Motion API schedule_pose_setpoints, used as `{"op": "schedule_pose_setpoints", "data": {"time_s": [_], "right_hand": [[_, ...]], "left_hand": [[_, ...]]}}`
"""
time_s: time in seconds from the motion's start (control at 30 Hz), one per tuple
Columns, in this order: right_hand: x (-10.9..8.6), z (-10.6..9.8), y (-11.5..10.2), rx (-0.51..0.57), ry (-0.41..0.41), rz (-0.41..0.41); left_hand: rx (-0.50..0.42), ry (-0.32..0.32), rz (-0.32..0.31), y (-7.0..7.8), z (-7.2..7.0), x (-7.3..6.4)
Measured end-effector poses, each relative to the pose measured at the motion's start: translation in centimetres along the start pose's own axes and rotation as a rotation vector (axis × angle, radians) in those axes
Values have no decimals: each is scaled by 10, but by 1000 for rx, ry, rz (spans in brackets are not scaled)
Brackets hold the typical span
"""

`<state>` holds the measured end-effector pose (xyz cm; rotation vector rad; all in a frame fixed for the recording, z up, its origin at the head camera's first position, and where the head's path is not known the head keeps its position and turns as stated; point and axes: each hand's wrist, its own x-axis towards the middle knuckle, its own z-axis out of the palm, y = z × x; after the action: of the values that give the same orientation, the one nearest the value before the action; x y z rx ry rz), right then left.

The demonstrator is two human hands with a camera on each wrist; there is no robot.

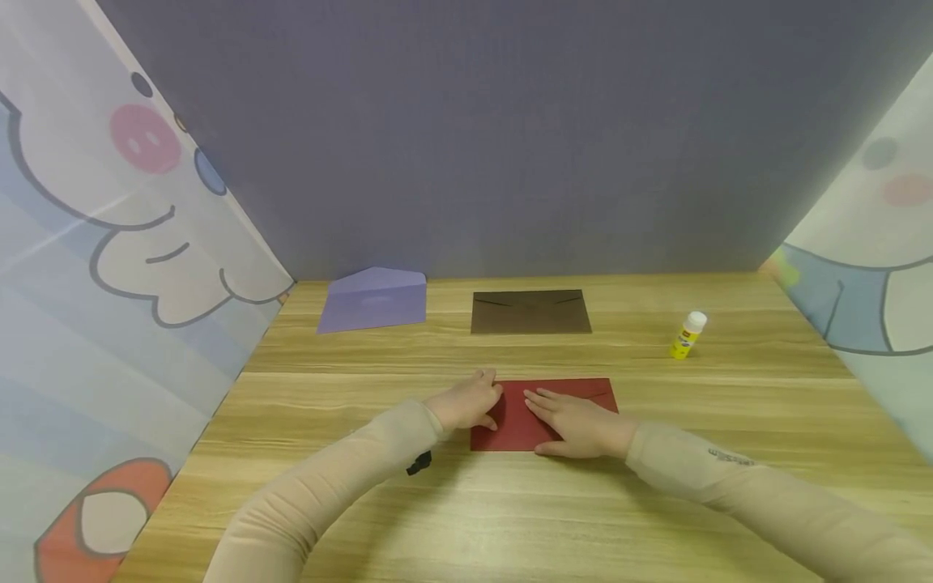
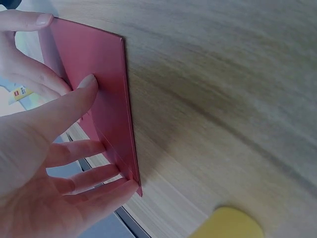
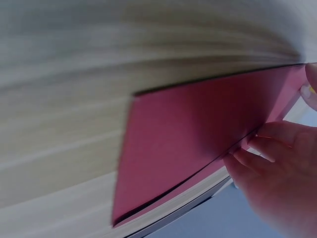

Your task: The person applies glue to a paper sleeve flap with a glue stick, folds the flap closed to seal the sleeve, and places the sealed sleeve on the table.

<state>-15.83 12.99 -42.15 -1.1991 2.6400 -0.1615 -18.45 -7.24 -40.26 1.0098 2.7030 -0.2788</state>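
A red envelope (image 1: 513, 433) lies on the wooden table in front of the person, its flap folded down along the far long edge. The left hand (image 1: 466, 403) rests on the envelope's left end. In the left wrist view, its thumb (image 2: 81, 99) touches the red face, while its loosely extended fingers (image 2: 96, 178) reach the far edge. On the right half lies the right hand (image 1: 579, 425), fingers outstretched and thumb near the close edge. The right wrist view shows its fingertips (image 3: 237, 151) along the flap edge of the envelope (image 3: 183, 134).
Behind the red envelope lies a dark brown envelope (image 1: 530, 314) with its flap folded down. A purple envelope (image 1: 375, 308) at the back left has its flap raised. A yellow glue stick (image 1: 687, 336) with a white cap stands at the right. A grey panel (image 1: 496, 146) borders the table's back.
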Motion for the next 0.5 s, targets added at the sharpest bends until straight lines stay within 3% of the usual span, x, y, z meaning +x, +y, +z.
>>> {"op": "schedule_pose_setpoints", "data": {"time_s": [0.5], "right_hand": [[13,0,-6,70,-32,34]], "left_hand": [[-17,-12,-8,0,1,0]]}}
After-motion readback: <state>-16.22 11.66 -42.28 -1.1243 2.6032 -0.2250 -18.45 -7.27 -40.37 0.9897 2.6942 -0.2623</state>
